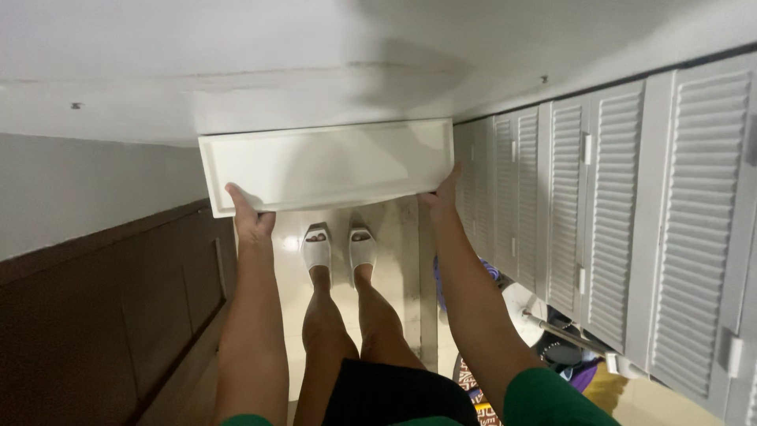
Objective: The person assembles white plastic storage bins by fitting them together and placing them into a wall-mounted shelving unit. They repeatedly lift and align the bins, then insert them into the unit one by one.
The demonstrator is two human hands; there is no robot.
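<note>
While gripped at both ends, white rectangular tray (331,166) held out level ahead, above the pale floor (394,260). Left hand (251,219) clamped on the near-left corner, fingers wrapped over the rim. Right hand (443,192) on the near-right corner, fingers pressed to the edge, mostly hidden behind it. Feet in white slippers (339,248) directly below. Dark wooden door (118,315) left, white louvered cabinet doors (631,213) right, clutter at their base.

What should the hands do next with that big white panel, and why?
Probably keep it level and ease it in slowly. The left hand and right hand grip only the near edge of the white panel, so its far side hangs unsupported.
</note>
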